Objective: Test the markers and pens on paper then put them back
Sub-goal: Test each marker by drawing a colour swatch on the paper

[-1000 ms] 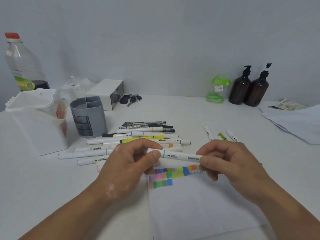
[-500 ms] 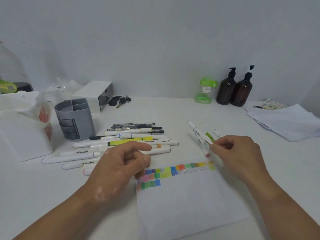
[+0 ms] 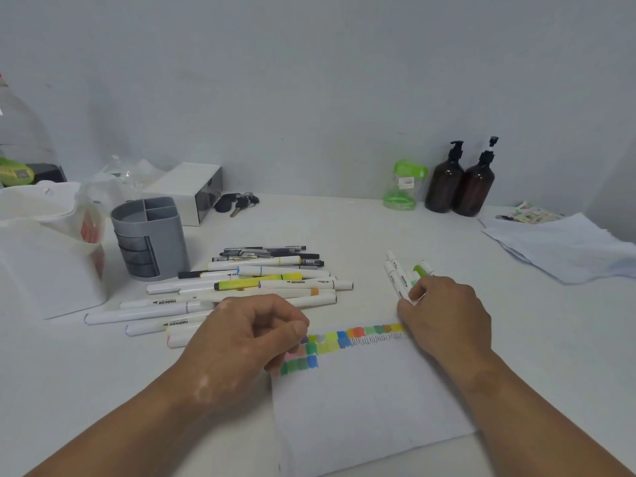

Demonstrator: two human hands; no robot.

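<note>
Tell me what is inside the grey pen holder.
Only dividers show inside the grey pen holder, splitting it into compartments; nothing pokes above its rim. Its wall hides the compartment floors.

head cam | faces forward-down | close over table (image 3: pixel 344 228) | single view

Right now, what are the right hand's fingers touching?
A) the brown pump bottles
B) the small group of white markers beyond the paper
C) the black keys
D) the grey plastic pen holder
B: the right hand has its fingers on the ends of the small group of white markers beyond the swatched white paper sheet.
</note>
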